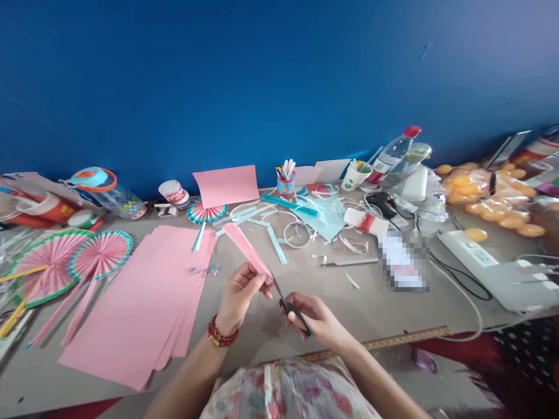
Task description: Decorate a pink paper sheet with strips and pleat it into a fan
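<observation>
Between its fingers and thumb, my left hand (244, 289) pinches a long, narrow strip of folded pink paper (241, 241), which points up and away to the left. My right hand (312, 317) grips a pair of black-handled scissors (293, 313). The scissor blades reach up to the near end of the pink paper, close to my left fingertips; whether they are cutting into it I cannot tell. To the left of my hands lies a fanned stack of pink paper sheets (144, 302).
Pleated pink fans (101, 255) lie at the left. White cord coils (299, 234), teal strips (276, 245) and a cutter knife (351, 262) lie beyond my hands. A bottle (395, 154) and pen cup (286, 181) stand by the blue wall. A power strip (480, 250) sits right.
</observation>
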Available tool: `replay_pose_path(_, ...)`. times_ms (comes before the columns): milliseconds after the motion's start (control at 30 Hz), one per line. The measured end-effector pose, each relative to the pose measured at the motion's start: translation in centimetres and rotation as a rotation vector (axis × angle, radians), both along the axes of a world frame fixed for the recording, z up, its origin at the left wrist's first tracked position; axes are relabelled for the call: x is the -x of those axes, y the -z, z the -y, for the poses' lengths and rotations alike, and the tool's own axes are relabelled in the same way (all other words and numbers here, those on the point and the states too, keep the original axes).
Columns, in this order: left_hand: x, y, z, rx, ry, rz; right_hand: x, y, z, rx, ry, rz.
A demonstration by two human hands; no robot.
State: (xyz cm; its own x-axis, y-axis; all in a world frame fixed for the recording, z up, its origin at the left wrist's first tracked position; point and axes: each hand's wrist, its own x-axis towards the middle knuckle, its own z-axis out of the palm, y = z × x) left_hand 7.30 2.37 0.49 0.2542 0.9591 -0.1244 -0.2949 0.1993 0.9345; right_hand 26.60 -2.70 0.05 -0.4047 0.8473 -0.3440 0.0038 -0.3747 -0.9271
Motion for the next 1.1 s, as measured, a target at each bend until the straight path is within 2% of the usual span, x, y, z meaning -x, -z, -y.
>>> replay_pose_path(333,0.4,0.18,-0.1,-0.005,0.043,0.032,0.13,-0.37,-0.02,0.011,-0.011,-0.003)
replay_pose_path(600,0.33,0.15,-0.09,-0.015,0.063,0.045,0.03,0.03,0.37,0.007,-0.009,-0.016)
replay_pose_path(1100,0.41,0.29,-0.03,-0.032,0.096,0.023,-0.09,0.33,0.79,-0.063,0.019,0.052)
